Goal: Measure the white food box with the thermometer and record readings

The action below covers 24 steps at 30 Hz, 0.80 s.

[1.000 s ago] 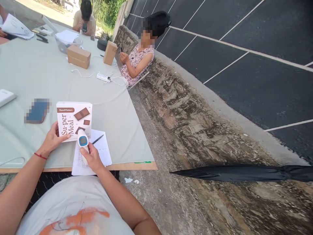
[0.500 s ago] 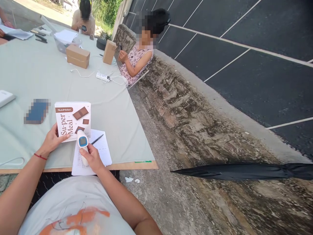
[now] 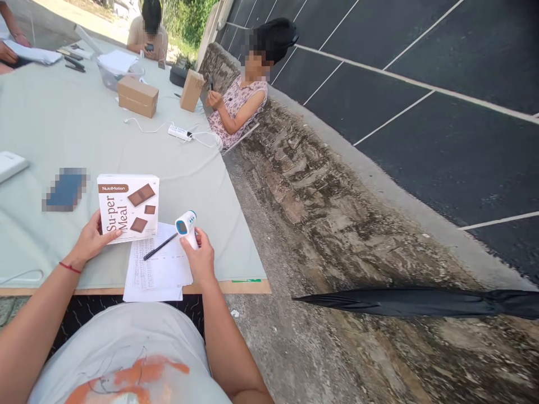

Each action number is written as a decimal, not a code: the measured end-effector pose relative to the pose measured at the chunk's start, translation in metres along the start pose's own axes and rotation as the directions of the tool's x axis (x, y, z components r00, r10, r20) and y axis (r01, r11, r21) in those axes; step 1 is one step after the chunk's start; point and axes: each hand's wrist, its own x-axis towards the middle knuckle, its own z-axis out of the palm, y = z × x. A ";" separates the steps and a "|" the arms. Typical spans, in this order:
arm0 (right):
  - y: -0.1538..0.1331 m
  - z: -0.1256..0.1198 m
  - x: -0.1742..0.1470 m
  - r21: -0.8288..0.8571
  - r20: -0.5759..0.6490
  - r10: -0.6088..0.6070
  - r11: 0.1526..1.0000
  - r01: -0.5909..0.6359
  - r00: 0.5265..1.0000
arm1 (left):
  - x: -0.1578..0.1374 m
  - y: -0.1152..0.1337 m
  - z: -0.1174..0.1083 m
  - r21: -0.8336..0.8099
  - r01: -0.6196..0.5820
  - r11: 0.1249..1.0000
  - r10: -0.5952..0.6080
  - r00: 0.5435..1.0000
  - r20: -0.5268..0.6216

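Note:
My left hand (image 3: pixel 95 237) grips the lower left corner of a white "Su-per Meal" box (image 3: pixel 145 210) printed with brown bars, its thumb across the front. The box stands upright above the table's near side. In my right hand (image 3: pixel 199 259) is a white and blue infrared thermometer (image 3: pixel 186 223), held by its handle, apart from the box and to its right. Its small screen faces back toward me. Between my hands lie printed paper sheets (image 3: pixel 166 275) at the table edge, with a black pen (image 3: pixel 160 247) on top.
On the cloth-covered table (image 3: pixel 197 196) are a blurred dark blue rectangle (image 3: pixel 65 189), two cardboard boxes (image 3: pixel 138 96), a white power strip (image 3: pixel 180 133) with cable, and a plastic bin (image 3: pixel 110 78). A seated person (image 3: pixel 240 106) is beyond the right edge. A folded black umbrella (image 3: pixel 400 302) extends from the right.
My right hand has moved right with the thermometer, away from the box front, and the thermometer has turned. More of the pen and sheets now shows. My left hand still holds the box.

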 end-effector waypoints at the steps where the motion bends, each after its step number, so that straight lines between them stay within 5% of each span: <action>1: 0.008 -0.007 0.007 -0.108 -0.037 0.002 0.994 -0.005 0.999 | 0.000 -0.001 0.000 -0.005 0.002 1.000 -0.002 1.000 -0.001; 7: 0.050 -0.028 0.028 -0.454 -0.043 -0.063 0.890 0.037 0.997 | -0.002 -0.003 0.005 -0.053 0.008 0.999 -0.007 1.000 0.020; 12: 0.057 -0.012 0.021 -0.517 -0.080 -0.362 0.812 0.272 0.929 | -0.002 -0.006 0.004 -0.052 -0.005 0.999 0.006 0.999 0.032; 19: 0.030 0.026 0.003 -0.364 0.311 -0.572 0.666 0.651 0.759 | -0.006 -0.002 0.002 -0.008 -0.030 1.000 0.029 0.999 -0.017; 24: 0.029 0.031 0.002 -0.398 0.398 -0.527 0.639 0.659 0.751 | -0.009 -0.002 0.003 0.010 -0.105 0.994 0.106 0.989 -0.108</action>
